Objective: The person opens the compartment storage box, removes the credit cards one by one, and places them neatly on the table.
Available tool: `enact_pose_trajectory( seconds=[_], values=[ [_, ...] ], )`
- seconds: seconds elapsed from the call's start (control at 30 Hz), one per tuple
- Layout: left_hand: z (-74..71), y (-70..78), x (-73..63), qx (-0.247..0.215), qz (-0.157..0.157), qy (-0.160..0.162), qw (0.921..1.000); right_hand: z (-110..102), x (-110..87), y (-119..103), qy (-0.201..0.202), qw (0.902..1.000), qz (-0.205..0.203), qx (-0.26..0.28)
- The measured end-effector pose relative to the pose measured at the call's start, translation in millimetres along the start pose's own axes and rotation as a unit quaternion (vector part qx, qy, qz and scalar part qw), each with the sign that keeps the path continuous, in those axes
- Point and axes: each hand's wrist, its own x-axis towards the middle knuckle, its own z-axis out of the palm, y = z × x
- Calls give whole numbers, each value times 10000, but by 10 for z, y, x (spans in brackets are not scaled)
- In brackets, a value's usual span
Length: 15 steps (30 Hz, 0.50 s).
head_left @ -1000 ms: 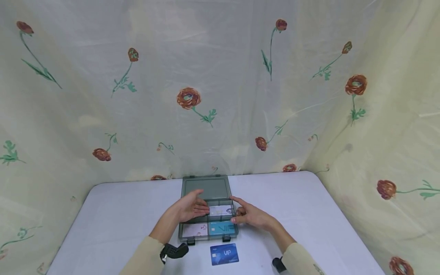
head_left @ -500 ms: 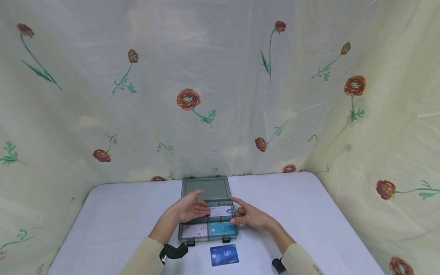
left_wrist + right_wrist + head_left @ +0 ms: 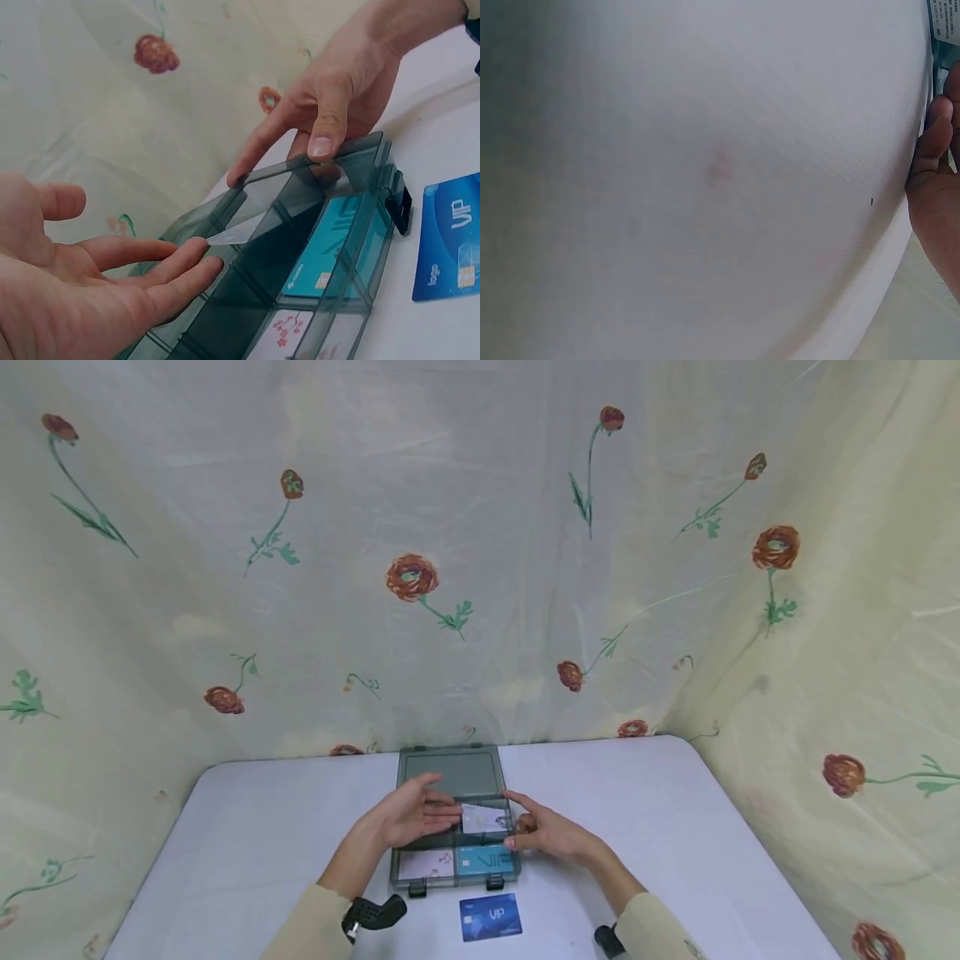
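Note:
A green see-through card box [image 3: 450,762] stands with its lid folded back. Above its left part, my left hand [image 3: 420,812] turns its palm up, fingers straight. In the left wrist view its fingertips [image 3: 196,245] touch the edge of a white card [image 3: 238,230], which tilts in the far right compartment. My right hand [image 3: 547,832] holds the box's right side, its thumb [image 3: 324,142] over the rim and its index finger reaching toward the far corner. In the front compartments lie a pink flowered card [image 3: 425,863] and a teal VIP card [image 3: 484,859].
A blue VIP card [image 3: 491,917] lies on the white table [image 3: 622,793] in front of the box. Two dark latches [image 3: 495,882] stick out at the box's front edge. Floral curtains [image 3: 510,610] hang behind and beside the table.
My left fingertips have shifted slightly right, and the white card's left edge has turned from lying level to slanting. My right hand keeps its place on the box.

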Motion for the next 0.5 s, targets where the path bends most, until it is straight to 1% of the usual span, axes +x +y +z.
enact_pose_trajectory(
  seconds=[0.1,0.23,0.37,0.5],
  values=[
    [36,-7,10,-150,56,106,9998,0,0,4,-5,10000,-2,-19],
    [89,-41,44,-380,56,295,9988,6,4,10,-46,10000,-62,-42],
    [134,-79,71,-363,77,392,9985,11,9,18,-56,9999,-102,-71],
    [163,-104,79,-258,135,369,9989,12,11,20,-34,9999,-78,-82]
  ],
)
